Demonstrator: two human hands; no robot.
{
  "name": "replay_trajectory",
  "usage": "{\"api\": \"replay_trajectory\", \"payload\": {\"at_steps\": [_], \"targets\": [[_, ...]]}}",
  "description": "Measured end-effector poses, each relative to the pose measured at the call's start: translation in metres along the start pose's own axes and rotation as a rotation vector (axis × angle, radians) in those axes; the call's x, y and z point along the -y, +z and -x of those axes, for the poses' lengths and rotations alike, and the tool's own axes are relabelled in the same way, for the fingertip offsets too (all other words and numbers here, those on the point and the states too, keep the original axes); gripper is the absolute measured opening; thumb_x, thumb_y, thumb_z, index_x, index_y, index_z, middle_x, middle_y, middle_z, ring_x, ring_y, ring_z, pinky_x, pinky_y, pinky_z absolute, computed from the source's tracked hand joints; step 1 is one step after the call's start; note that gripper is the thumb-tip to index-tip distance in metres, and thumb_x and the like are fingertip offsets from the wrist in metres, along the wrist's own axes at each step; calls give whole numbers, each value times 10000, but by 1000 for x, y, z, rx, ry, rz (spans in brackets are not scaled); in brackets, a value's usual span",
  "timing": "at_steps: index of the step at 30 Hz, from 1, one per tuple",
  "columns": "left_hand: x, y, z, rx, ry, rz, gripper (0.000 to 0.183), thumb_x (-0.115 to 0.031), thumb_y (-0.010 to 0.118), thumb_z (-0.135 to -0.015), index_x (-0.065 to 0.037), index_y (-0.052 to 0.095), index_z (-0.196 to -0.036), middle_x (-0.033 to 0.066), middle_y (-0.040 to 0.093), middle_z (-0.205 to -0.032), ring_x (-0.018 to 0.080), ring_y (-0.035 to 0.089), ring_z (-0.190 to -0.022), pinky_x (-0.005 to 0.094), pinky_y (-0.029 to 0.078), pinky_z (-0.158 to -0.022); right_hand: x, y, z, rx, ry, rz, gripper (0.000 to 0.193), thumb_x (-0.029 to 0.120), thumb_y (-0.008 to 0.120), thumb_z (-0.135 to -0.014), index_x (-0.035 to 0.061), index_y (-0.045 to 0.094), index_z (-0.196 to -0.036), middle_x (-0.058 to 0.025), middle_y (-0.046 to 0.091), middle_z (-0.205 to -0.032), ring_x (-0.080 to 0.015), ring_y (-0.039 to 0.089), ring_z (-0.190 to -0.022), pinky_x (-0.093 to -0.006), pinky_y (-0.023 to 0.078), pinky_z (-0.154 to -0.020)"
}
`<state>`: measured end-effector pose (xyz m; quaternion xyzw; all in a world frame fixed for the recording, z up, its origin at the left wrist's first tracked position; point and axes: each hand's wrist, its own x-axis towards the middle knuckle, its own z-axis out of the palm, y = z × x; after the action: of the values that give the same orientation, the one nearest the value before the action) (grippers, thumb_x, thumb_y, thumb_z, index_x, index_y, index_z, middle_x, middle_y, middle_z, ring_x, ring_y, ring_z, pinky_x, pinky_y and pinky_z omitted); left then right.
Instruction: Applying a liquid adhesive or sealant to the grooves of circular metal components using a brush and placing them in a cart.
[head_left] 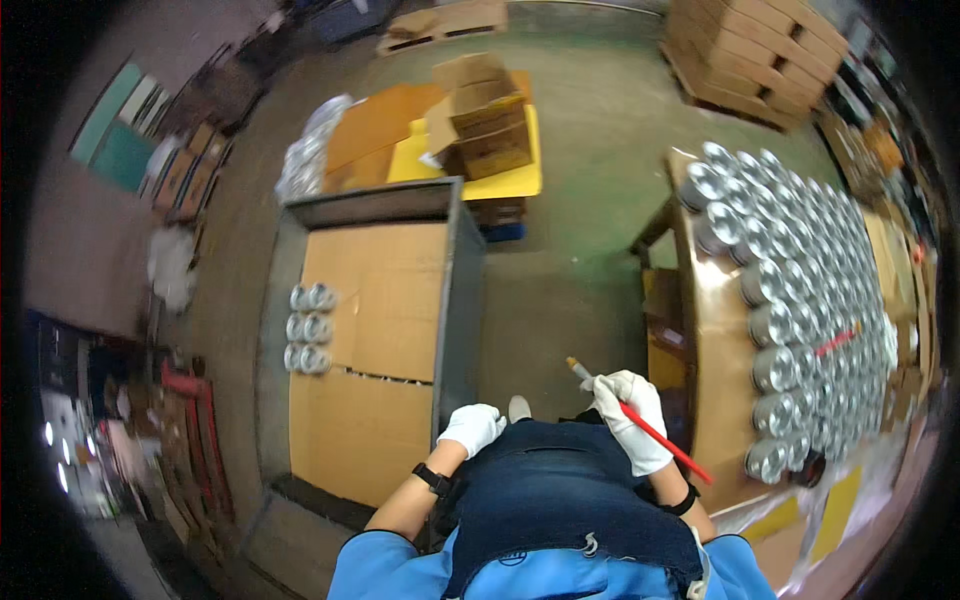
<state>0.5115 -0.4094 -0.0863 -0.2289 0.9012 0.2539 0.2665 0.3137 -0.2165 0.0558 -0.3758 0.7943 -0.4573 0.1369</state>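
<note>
In a white glove, my right hand (pixel 630 415) is closed round a slim red-handled paintbrush (pixel 668 445), whose tan tip points up and to the left, away from me. My left hand (pixel 473 430), also gloved in white, hangs by the right wall of a grey bin (pixel 458 310); its fingers are curled and nothing shows in them. Cardboard (pixel 370 440) lines that bin, and several shiny metal cans (pixel 316 328) stand in short rows along its left side. To my right, a table (pixel 715 390) bears many similar cans (pixel 772 370), with another red stick-like tool (pixel 838 340) lying across them.
Beyond the bin, an open cardboard box (pixel 490 140) sits on a yellow surface (pixel 515 180), beside crumpled plastic wrap (pixel 308 150). Stacked cartons (pixel 750 60) stand on a pallet at the far right. A red metal frame (pixel 205 430) is at the left. Floor (pixel 560 290) runs between bin and table.
</note>
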Motion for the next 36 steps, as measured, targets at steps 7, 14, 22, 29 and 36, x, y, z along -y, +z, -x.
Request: {"api": "replay_trajectory", "payload": {"at_steps": [7, 14, 22, 29, 36], "targets": [[44, 11, 37, 13, -284, 179, 467, -421, 427, -902, -49, 704, -953, 225, 662, -1023, 398, 626, -989, 476, 485, -878, 12, 9, -58, -59, 12, 147, 208, 279, 677, -869, 78, 667, -818, -121, 635, -751, -311, 622, -674, -377, 493, -609], [56, 49, 34, -103, -498, 386, 419, -403, 517, -904, -39, 707, -987, 226, 664, -1033, 398, 627, -996, 432, 482, -893, -4, 8, -95, -36, -139, 15, 166, 252, 675, -857, 97, 685, -916, -122, 643, -801, -294, 647, -729, -371, 515, -647], [137, -15, 80, -563, -788, 582, 402, -402, 569, -892, -23, 685, -956, 209, 677, -918, 335, 651, -851, 400, 499, -773, -22, 44, -125, 241, -66, -112, 215, 229, 613, -906, 59, 694, -1009, -131, 676, -866, -264, 659, -769, -347, 505, -689], [333, -32, 110, -897, -871, 577, 388, -384, 541, -919, -32, 623, -778, 100, 601, -651, 197, 567, -585, 354, 453, -564, 18, 156, -146, 599, -51, 4, 199, 245, 612, -910, 66, 693, -938, -139, 651, -804, -268, 639, -713, -358, 497, -656], [518, -57, 36, -681, -1095, 444, 323, -327, 475, -918, -78, 650, -1028, 214, 640, -1067, 420, 593, -1009, 479, 474, -870, 41, 254, -164, 694, -142, 264, 99, 154, 634, -862, 69, 663, -820, -127, 653, -804, -307, 614, -722, -396, 483, -670]]}}
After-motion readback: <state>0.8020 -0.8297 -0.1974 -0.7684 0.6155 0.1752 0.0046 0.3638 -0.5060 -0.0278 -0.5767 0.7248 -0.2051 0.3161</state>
